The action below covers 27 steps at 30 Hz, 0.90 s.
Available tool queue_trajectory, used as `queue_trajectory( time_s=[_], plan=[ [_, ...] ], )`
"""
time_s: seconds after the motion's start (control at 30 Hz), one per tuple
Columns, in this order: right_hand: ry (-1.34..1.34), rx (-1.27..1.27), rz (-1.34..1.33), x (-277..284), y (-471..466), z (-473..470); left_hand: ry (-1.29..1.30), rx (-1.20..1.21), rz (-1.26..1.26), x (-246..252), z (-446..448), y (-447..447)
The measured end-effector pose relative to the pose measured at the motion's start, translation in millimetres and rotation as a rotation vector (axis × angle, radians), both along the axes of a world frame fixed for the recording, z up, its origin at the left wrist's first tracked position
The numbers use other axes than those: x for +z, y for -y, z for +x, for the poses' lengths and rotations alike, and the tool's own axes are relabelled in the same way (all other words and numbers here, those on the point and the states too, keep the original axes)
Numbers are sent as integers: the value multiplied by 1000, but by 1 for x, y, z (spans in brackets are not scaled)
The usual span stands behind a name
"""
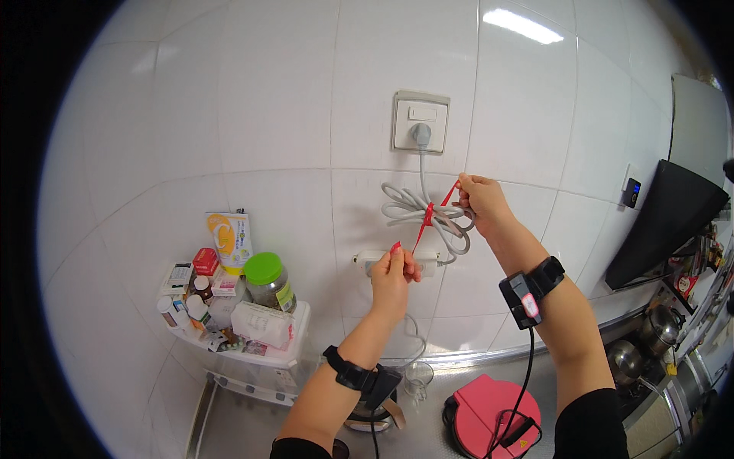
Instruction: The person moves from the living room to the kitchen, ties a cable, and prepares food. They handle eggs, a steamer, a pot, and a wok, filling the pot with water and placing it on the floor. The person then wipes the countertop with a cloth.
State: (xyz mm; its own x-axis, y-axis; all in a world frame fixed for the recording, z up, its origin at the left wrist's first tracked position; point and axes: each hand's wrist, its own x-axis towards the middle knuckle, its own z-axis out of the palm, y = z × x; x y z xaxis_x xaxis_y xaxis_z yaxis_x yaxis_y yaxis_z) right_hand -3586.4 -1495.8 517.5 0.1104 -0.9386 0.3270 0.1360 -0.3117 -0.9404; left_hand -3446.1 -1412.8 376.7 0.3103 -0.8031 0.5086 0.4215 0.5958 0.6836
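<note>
A coiled grey power cord (401,205) hangs in front of the tiled wall, bound at its middle by a red ribbon (429,214). My right hand (480,198) pinches one end of the ribbon, up and to the right of the binding. The other end is between the thumb and fingers of my left hand (394,272), lower and to the left. Both ribbon ends look taut. From the coil the cord rises to a grey plug (421,134) in the wall socket (402,115). Its lower end runs to a white power strip (427,265), partly hidden behind my left hand.
To the left, a white plastic drawer unit (298,327) carries medicine bottles, boxes and a green-lidded jar (269,281). Below on the metal counter (424,424) are a glass mug (418,378) and a red round electric appliance (496,410). Pots (659,330) and a dark range hood (659,224) are at right.
</note>
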Motion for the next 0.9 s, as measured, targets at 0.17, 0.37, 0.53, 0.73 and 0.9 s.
queue_trajectory(
  time_s=[0.17,0.37,0.53,0.73,0.9],
  plan=[
    [-699,-81,-551,48,-41,-2,399,542,-417,39,9,-10],
    [-1227,-197,-879,67,-87,12,480,331,129,107,14,-8],
    [-1386,-243,-1020,63,-101,13,890,591,-145,114,-2,1],
    [-1282,-202,-825,68,-106,11,947,437,-120,111,-12,-11],
    [-1074,-61,-816,60,-90,6,762,208,-20,105,-18,-16]
  ],
)
